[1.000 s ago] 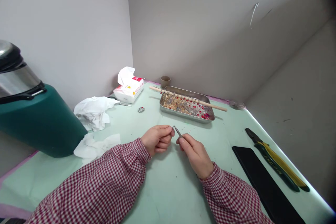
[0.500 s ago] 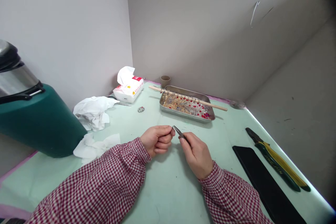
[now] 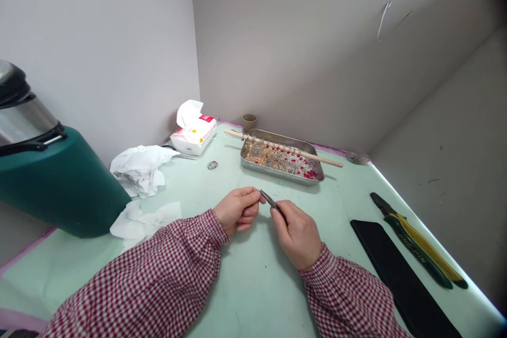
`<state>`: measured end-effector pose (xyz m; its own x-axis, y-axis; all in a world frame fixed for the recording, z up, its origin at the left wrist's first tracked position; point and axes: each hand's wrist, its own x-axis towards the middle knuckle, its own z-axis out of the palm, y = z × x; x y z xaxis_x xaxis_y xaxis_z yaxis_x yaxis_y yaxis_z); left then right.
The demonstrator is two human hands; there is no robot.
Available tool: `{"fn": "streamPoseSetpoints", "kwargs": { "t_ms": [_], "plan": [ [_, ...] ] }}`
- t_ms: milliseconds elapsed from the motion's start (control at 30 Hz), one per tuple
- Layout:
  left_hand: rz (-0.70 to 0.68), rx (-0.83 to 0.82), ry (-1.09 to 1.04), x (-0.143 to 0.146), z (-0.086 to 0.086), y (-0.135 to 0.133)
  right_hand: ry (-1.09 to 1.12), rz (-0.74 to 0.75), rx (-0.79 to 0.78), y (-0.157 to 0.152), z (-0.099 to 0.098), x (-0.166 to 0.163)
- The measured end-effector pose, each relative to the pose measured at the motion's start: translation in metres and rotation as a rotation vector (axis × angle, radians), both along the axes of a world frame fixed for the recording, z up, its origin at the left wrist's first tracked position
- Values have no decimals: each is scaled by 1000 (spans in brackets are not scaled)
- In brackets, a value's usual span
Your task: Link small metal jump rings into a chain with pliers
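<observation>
My left hand (image 3: 238, 209) rests on the green table with its fingers curled and thumb and forefinger pinched on something too small to make out. My right hand (image 3: 296, 231) grips thin metal tweezers (image 3: 269, 200), whose tip points left and meets the left fingertips. Both sleeves are red-and-white checked. Behind the hands stands a metal tray (image 3: 282, 162) of small gold and red beads, with a wooden stick (image 3: 283, 148) threaded with beads lying across it.
A green flask (image 3: 47, 174) stands at the left, with crumpled tissues (image 3: 140, 169) and a tissue pack (image 3: 194, 132) behind it. A small cup (image 3: 249, 122) sits at the back. Yellow-handled pliers (image 3: 415, 240) and a black flat case (image 3: 400, 274) lie at the right.
The right hand has shifted slightly right and down, and the tweezers lie flatter. The left hand stays in place with its pinch held.
</observation>
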<state>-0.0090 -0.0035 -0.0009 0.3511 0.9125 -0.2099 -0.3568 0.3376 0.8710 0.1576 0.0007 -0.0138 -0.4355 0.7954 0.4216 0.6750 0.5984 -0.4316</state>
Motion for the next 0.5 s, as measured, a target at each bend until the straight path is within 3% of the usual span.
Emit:
{"fn": "streamPoseSetpoints", "kwargs": {
  "t_ms": [500],
  "plan": [
    [54, 105, 36, 2, 0, -1, 86, 7, -52, 0, -1, -1]
  ]
}}
